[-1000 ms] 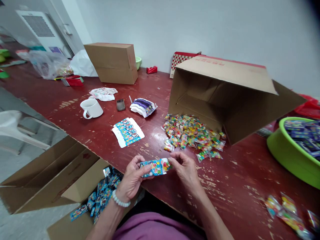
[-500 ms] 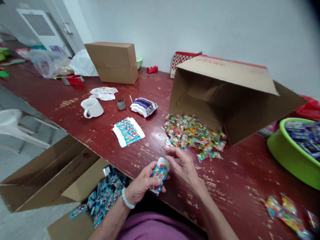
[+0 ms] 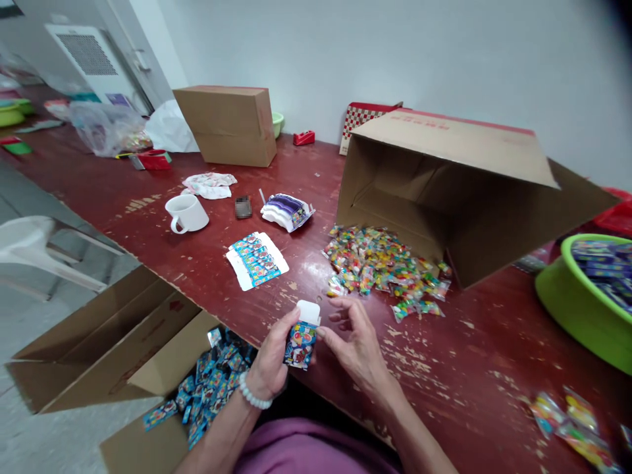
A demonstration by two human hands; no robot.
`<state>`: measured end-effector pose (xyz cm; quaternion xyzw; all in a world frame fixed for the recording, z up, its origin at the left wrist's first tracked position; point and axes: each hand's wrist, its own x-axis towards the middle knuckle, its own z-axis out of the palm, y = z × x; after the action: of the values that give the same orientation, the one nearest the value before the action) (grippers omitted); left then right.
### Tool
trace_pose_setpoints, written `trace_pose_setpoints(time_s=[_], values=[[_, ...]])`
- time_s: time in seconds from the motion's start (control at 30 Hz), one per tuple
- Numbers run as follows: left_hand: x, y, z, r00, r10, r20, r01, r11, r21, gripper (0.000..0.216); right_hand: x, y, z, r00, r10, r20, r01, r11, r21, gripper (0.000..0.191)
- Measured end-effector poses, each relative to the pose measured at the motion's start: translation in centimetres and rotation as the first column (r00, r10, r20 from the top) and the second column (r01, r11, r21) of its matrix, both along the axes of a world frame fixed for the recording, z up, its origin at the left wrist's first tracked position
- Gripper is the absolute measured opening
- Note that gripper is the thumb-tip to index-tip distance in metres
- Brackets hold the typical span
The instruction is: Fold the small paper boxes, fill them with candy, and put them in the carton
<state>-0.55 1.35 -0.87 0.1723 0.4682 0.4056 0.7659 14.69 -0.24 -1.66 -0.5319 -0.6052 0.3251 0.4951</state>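
Observation:
A small blue printed candy box (image 3: 300,345) is gripped in my left hand (image 3: 270,361), upright over the table's front edge, its white top flap (image 3: 309,311) sticking up. My right hand (image 3: 359,343) is just to the right of it, fingers spread and curved, the thumb tip at the box's upper right edge. I see nothing in that hand. Beyond it lies a heap of clear-wrapped colourful candies (image 3: 385,263), spilling from a cardboard carton (image 3: 444,155) on its side. Flat blue-and-white box blanks (image 3: 257,261) lie farther left.
Below the table edge at left, an open carton (image 3: 162,342) holds many blue candy boxes (image 3: 217,375). A white mug (image 3: 187,214), purple box blanks (image 3: 286,212) and a closed carton (image 3: 230,128) stand behind. At right are a green basin (image 3: 567,322) and loose candies (image 3: 575,428).
The candy box has turned in my left hand, showing another face, and has moved slightly left. Its flap stands up straighter. My right thumb has come to the box's edge.

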Motion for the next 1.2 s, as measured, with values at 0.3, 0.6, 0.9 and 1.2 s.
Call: trace_pose_setpoints(time_s=[0.3,0.6,0.9,1.2], values=[[0.4,-1.0,-0.9,0.997,0.055,-0.051,-0.046,0.985,0.168,0.041,-1.4,-0.1,-0.4,0.983,0.098,-0.158,-0.106,0.994,-0.038,0.01],[-0.7,-0.8,-0.1,0.994,-0.108,0.011,0.104,0.976,0.192,0.051,-0.9,1.1,-0.8,0.914,0.123,-0.386,-0.208,0.961,-0.185,0.017],[-0.6,-0.4,-0.3,0.98,-0.093,-0.177,0.143,0.943,0.299,0.042,-0.4,0.8,0.4,0.966,0.196,-0.171,-0.227,0.956,-0.186,0.012],[-0.7,-0.6,-0.4,0.962,-0.272,0.027,0.266,0.954,0.139,0.068,-0.4,1.2,1.1,0.883,0.242,-0.403,-0.374,0.88,-0.291,0.019]])
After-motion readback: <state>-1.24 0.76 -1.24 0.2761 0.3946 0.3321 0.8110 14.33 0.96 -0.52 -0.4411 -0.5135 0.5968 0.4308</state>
